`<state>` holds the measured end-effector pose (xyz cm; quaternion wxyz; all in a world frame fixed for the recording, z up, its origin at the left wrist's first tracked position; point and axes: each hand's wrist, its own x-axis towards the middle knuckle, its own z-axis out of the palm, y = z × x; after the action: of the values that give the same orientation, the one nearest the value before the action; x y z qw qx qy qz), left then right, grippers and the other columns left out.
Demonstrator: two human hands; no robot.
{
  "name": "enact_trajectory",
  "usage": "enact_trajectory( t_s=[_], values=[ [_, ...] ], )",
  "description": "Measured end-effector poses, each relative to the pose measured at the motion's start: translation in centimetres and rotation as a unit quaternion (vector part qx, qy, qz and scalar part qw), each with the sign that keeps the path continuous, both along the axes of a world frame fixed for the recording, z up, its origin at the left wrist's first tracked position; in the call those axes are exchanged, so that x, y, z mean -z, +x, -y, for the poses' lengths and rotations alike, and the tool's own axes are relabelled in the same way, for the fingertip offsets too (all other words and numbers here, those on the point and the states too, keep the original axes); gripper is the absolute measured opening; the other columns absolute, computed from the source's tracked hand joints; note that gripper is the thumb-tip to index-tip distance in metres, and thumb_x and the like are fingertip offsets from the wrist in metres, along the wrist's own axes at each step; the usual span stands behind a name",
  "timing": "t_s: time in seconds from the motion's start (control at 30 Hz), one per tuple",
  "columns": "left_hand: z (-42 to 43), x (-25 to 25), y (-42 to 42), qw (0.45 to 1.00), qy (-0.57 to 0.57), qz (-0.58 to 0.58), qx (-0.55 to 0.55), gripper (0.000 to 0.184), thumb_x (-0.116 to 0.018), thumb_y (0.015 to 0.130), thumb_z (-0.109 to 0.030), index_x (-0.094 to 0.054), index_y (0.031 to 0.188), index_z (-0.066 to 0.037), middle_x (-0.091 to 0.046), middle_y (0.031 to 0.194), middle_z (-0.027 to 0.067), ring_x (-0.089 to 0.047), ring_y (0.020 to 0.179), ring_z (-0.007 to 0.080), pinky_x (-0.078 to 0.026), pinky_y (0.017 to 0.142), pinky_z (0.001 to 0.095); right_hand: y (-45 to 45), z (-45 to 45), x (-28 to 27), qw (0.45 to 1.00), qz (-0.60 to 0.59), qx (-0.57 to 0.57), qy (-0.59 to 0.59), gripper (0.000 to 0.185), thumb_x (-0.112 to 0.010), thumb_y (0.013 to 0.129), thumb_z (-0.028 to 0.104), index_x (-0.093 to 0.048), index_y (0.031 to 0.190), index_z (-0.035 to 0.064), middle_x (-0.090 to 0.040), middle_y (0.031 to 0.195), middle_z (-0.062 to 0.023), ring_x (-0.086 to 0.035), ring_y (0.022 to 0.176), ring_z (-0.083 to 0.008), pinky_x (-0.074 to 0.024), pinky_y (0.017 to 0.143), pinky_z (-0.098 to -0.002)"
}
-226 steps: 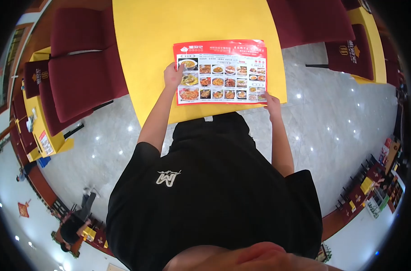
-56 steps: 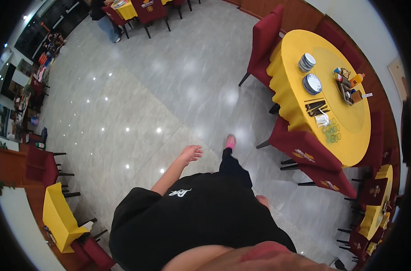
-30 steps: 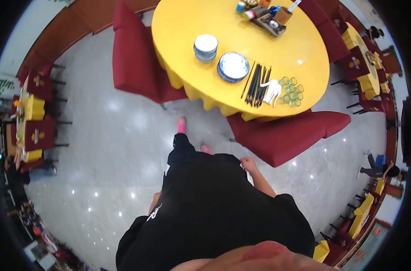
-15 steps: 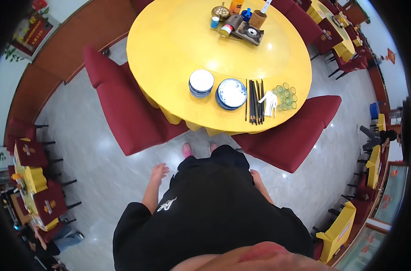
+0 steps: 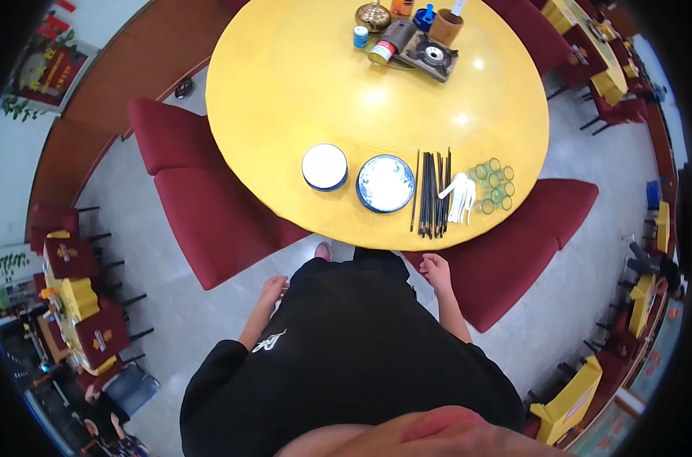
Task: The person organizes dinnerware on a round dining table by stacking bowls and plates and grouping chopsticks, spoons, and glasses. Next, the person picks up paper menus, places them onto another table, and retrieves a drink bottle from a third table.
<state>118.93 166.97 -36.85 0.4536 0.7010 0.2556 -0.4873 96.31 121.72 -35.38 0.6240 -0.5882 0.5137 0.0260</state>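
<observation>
My left hand hangs beside my black shirt, its fingers loosely bent and nothing in them. My right hand is just off the near edge of the round yellow table, by a red chair, fingers half curled and holding nothing visible. On the table's near side stand a stack of white bowls and a stack of blue-patterned plates. To their right lie a row of dark chopsticks, several white spoons and a cluster of green-tinted glasses.
Red chairs stand at my left and right. Farther back on the table are a portable gas stove, a brown cup, a brass pot and a small blue can. Other people are visible at both sides of the room.
I have come closer to the table, which now sits lower and larger in view. My right hand has risen forward to the table edge; my left fingers are more curled.
</observation>
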Motion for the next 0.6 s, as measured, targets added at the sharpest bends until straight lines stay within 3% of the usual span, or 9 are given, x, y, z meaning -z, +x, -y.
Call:
enact_trajectory(
  t_s=[0.07, 0.13, 0.23, 0.33, 0.43, 0.6],
  values=[
    [0.8, 0.2, 0.0, 0.997, 0.019, 0.063, 0.048, 0.03, -0.058, 0.091, -0.03, -0.064, 0.104, -0.004, -0.063, 0.088, 0.0049, -0.057, 0.076, 0.0141, -0.046, 0.067, 0.03, 2.0, 1.5, 0.1, 0.998, -0.044, -0.05, 0.022, 0.022, -0.054, 0.093, 0.015, -0.064, 0.109, 0.0035, -0.065, 0.082, -0.0015, -0.058, 0.067, -0.0087, -0.0442, 0.056, -0.0246],
    [0.6, -1.3, -1.2, 0.997, 0.032, 0.073, -0.023, 0.03, -0.058, 0.092, -0.03, -0.065, 0.102, -0.003, -0.063, 0.084, 0.0054, -0.058, 0.075, 0.0143, -0.048, 0.07, 0.0295, 3.2, 2.2, 0.7, 0.995, -0.03, -0.083, 0.048, 0.022, -0.056, 0.092, 0.02, -0.065, 0.103, 0.0038, -0.064, 0.08, -0.0011, -0.058, 0.065, -0.0089, -0.0434, 0.055, -0.0238],
    [-1.9, -2.0, -2.3, 0.99, 0.034, 0.132, -0.029, 0.032, -0.058, 0.092, -0.032, -0.067, 0.1, -0.003, -0.064, 0.079, 0.0044, -0.059, 0.072, 0.014, -0.048, 0.067, 0.0295, 4.9, 3.2, 2.1, 0.975, -0.08, -0.203, 0.049, 0.027, -0.061, 0.089, 0.031, -0.067, 0.092, 0.0052, -0.063, 0.077, -0.0006, -0.056, 0.064, -0.009, -0.0424, 0.054, -0.0231],
    [-5.3, -1.5, -4.4, 0.99, 0.09, 0.106, -0.001, 0.037, -0.058, 0.09, -0.038, -0.068, 0.097, -0.003, -0.065, 0.078, 0.0046, -0.058, 0.066, 0.0132, -0.048, 0.057, 0.0297, 6.2, 2.3, 4.7, 0.97, -0.061, -0.233, 0.047, 0.024, -0.059, 0.09, 0.028, -0.067, 0.094, 0.0055, -0.063, 0.078, -0.0017, -0.057, 0.066, -0.0102, -0.0432, 0.056, -0.0234],
    [-10.0, 1.7, -7.0, 0.992, 0.082, 0.087, -0.041, 0.038, -0.059, 0.09, -0.038, -0.069, 0.099, -0.003, -0.066, 0.079, 0.005, -0.058, 0.064, 0.0129, -0.045, 0.052, 0.0295, 5.5, -0.6, 6.5, 0.969, -0.044, -0.228, 0.085, 0.024, -0.058, 0.09, 0.027, -0.066, 0.101, 0.0065, -0.064, 0.079, -0.0021, -0.059, 0.069, -0.011, -0.045, 0.059, -0.025],
    [-15.3, 5.8, -8.8, 0.991, 0.052, 0.121, 0.015, 0.038, -0.058, 0.091, -0.038, -0.069, 0.1, -0.003, -0.066, 0.084, 0.0067, -0.058, 0.065, 0.0139, -0.046, 0.053, 0.0296, -1.7, -10.5, 2.8, 0.975, -0.101, -0.171, 0.099, 0.027, -0.055, 0.091, 0.027, -0.065, 0.109, 0.0083, -0.068, 0.085, -0.0037, -0.064, 0.076, -0.013, -0.0481, 0.064, -0.0286]
  ],
)
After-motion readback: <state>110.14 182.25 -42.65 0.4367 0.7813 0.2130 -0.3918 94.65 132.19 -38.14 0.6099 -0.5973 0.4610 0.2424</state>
